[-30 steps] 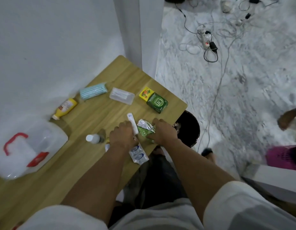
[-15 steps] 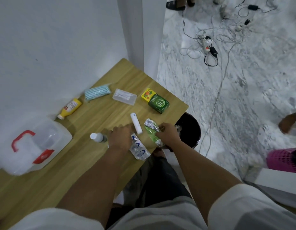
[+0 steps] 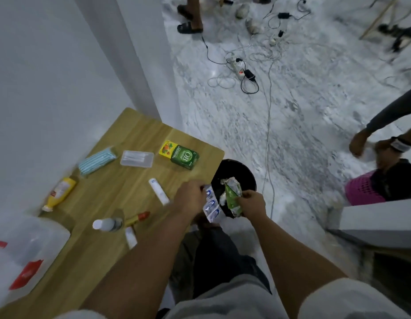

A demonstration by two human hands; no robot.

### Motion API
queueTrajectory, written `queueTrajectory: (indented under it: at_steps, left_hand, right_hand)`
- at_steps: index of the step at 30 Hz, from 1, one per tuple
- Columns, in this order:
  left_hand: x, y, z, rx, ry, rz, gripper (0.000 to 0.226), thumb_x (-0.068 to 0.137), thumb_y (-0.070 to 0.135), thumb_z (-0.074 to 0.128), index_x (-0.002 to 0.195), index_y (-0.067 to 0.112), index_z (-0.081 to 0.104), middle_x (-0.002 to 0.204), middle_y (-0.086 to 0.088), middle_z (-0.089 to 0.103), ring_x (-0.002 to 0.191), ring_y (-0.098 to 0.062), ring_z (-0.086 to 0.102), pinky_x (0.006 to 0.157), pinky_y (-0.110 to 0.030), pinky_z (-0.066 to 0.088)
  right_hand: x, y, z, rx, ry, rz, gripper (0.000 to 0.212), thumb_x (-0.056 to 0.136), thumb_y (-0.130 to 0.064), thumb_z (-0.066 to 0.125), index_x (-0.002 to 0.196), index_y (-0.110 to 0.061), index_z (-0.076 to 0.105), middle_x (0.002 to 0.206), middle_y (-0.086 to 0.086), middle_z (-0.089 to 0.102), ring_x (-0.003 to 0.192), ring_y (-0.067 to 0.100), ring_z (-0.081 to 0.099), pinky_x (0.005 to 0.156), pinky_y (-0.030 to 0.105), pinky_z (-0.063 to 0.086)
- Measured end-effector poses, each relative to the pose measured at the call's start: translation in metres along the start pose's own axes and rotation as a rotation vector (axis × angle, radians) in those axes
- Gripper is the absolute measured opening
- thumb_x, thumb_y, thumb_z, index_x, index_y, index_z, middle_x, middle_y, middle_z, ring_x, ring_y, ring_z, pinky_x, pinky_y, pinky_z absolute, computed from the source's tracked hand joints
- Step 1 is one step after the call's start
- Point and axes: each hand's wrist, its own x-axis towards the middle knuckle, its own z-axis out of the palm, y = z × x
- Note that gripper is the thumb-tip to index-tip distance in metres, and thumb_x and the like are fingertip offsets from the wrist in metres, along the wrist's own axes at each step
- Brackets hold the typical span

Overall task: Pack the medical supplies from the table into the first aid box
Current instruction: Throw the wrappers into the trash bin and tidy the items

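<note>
I take the wooden tabletop (image 3: 103, 229) as my landmark; all positions below refer to it.

1. The first aid box (image 3: 22, 252), translucent white with red latches, sits on the tabletop's near left corner, partly cut off by the picture's edge.
2. A black bin (image 3: 248, 173) stands on the floor just past the tabletop's right edge.
3. At the tabletop's far side lie a green carton (image 3: 184, 157) with a yellow box (image 3: 166, 149) touching it, a clear flat case (image 3: 137, 158) to their left, and a striped blue pack (image 3: 97, 161) further left.
4. A yellow bottle (image 3: 59, 192) lies on its side near the tabletop's left edge.
5. A white tube (image 3: 158, 191) lies near the middle of the tabletop. A white-capped bottle (image 3: 107, 224), a red-tipped item (image 3: 139, 218) and a small white tube (image 3: 131, 237) lie close together toward the near edge.
6. My left hand (image 3: 190, 199) is over the tabletop's right edge, closed around a white-and-blue blister strip (image 3: 211, 207) that hangs beyond the edge.
7. My right hand (image 3: 251, 203) is off the tabletop, above the bin, fingers pinching a crumpled green and silver packet (image 3: 232, 192).

The view is blurred by motion; labels other than the carton's are unreadable.
</note>
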Motion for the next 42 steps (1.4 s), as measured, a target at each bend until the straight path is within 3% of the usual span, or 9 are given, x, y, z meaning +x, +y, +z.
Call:
queueTrajectory:
  at_steps: [3,12,18,21,23,25,29,33,42]
  left_hand:
    - [0.029,0.027,0.031,0.074,-0.055,-0.010,0.022,0.094,0.014,0.059,0.103,0.015,0.079,0.102,-0.009,0.076,0.098,-0.033,0.069,0.074,-0.034,0.048]
    - [0.122,0.067,0.099,0.214,-0.272,-0.007,0.013,0.092,-0.003,0.054,0.086,0.001,0.064,0.096,-0.022,0.070,0.092,-0.038,0.066,0.062,-0.037,0.037]
    - [0.145,0.074,0.106,0.220,-0.254,0.039,0.041,0.096,0.001,0.053,0.137,0.001,0.057,0.127,-0.019,0.065,0.114,-0.036,0.062,0.075,-0.036,0.045]
    - [0.139,0.087,0.087,0.167,-0.212,0.091,0.034,0.097,0.003,0.052,0.129,0.004,0.063,0.126,-0.017,0.065,0.103,-0.032,0.061,0.075,-0.035,0.045]
    - [0.132,0.093,0.062,0.166,-0.170,0.093,0.029,0.097,0.009,0.053,0.124,0.010,0.066,0.124,-0.012,0.066,0.097,-0.028,0.060,0.073,-0.035,0.042]
    - [0.121,0.092,0.031,0.194,-0.125,0.103,0.037,0.099,0.016,0.054,0.135,0.014,0.063,0.136,-0.009,0.061,0.116,-0.030,0.060,0.083,-0.039,0.047]
    - [0.083,0.072,-0.036,0.201,-0.003,0.088,0.040,0.099,0.016,0.053,0.137,0.013,0.061,0.139,-0.009,0.059,0.123,-0.031,0.058,0.089,-0.040,0.047]
    - [0.027,0.034,-0.104,0.215,0.173,0.042,0.028,0.096,0.015,0.054,0.119,0.011,0.069,0.122,-0.008,0.064,0.112,-0.030,0.064,0.078,-0.037,0.046]
    - [-0.142,-0.111,-0.240,0.179,0.559,-0.351,0.036,0.095,0.034,0.059,0.126,0.017,0.068,0.125,-0.005,0.064,0.116,-0.028,0.063,0.088,-0.035,0.049]
  right_hand:
    - [0.019,0.010,-0.005,-0.051,0.038,0.049,0.018,0.076,-0.007,0.064,0.059,-0.012,0.059,0.060,0.009,0.057,0.063,0.031,0.059,0.058,0.036,0.049]
    - [0.106,0.006,-0.016,-0.039,0.072,0.152,0.013,0.077,-0.015,0.069,0.071,-0.004,0.067,0.068,0.014,0.067,0.068,0.031,0.065,0.054,0.029,0.040]
    - [0.127,0.001,-0.022,-0.181,0.095,0.130,0.015,0.079,-0.014,0.062,0.075,0.000,0.059,0.070,0.011,0.063,0.068,0.029,0.064,0.055,0.034,0.048]
    - [0.114,-0.012,-0.023,-0.226,0.057,0.079,0.020,0.084,-0.016,0.063,0.096,-0.002,0.068,0.089,0.014,0.072,0.083,0.030,0.068,0.069,0.039,0.056]
    - [0.099,-0.024,-0.024,-0.247,0.010,0.020,0.033,0.089,-0.020,0.064,0.117,-0.005,0.069,0.106,0.012,0.073,0.097,0.029,0.069,0.078,0.036,0.056]
    - [0.081,-0.039,-0.024,-0.282,-0.014,-0.061,0.041,0.091,-0.026,0.063,0.129,-0.011,0.066,0.115,0.008,0.073,0.106,0.028,0.067,0.078,0.032,0.051]
    - [0.041,-0.082,-0.018,-0.439,-0.047,-0.321,0.025,0.096,-0.029,0.058,0.111,-0.012,0.070,0.093,0.006,0.070,0.087,0.030,0.065,0.061,0.030,0.044]
    - [-0.015,-0.140,0.004,-0.485,-0.073,-0.553,0.042,0.097,-0.034,0.061,0.134,-0.015,0.064,0.124,0.006,0.070,0.108,0.029,0.066,0.085,0.036,0.053]
    - [-0.152,-0.236,0.137,-0.530,-0.308,-1.042,0.041,0.091,-0.034,0.068,0.126,-0.013,0.070,0.123,0.009,0.072,0.116,0.030,0.065,0.096,0.033,0.047]
